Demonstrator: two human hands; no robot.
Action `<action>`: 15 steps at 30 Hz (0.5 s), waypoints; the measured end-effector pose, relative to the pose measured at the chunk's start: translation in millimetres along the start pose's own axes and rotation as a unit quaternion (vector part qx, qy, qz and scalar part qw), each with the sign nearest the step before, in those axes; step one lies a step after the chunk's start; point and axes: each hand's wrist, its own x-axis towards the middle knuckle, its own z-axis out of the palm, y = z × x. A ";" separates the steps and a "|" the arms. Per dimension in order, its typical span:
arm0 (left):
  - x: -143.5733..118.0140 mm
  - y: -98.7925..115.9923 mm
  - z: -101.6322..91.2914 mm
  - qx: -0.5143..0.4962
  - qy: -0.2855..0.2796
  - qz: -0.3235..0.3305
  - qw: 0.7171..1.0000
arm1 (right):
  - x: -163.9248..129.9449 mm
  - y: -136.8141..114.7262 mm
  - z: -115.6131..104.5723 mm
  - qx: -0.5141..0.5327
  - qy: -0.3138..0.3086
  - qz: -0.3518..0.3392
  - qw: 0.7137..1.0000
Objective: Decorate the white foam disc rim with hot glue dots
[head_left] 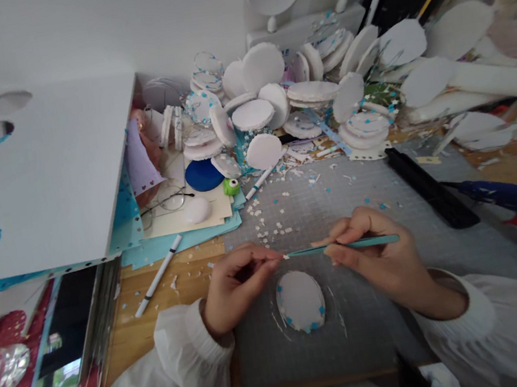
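My right hand [376,253] grips a pair of teal tweezers [369,242], its tips pointing left. At those tips sits a tiny white paper cutout [286,256], and the fingertips of my left hand [245,280] are pinched together right beside it. Whether the left fingers hold the cutout or only touch it, I cannot tell. Below both hands a white foam disc [300,301] lies flat on the grey cutting mat [285,359], with small blue cutouts along its rim. Small loose white cutouts [270,224] are scattered on the mat just beyond my hands.
Many white discs [253,114] are heaped at the back. A blue glue gun [513,192] and a black bar [429,186] lie at the right. On the left are a white board [54,173] with round holes, a white pen [158,276] and eyeglasses [172,199].
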 end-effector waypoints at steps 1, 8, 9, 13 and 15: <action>-0.3 -0.1 0.2 -0.008 0.001 -0.005 1.000 | 0.7 1.4 -0.3 0.019 0.003 0.014 1.000; -0.7 -0.6 2.6 -0.082 0.000 -0.005 0.997 | 13.1 -2.3 -2.3 0.165 0.070 0.095 0.979; -0.7 -0.9 2.5 -0.085 -0.003 -0.008 0.996 | 14.9 -3.8 -3.1 0.179 0.080 0.106 0.975; -0.7 -1.2 1.0 -0.077 -0.012 -0.031 0.996 | 18.4 -5.2 -7.4 0.201 0.104 0.129 0.966; -0.8 0.1 0.2 -0.071 -0.010 -0.034 0.997 | 18.4 -4.4 -8.9 0.202 0.102 0.130 0.965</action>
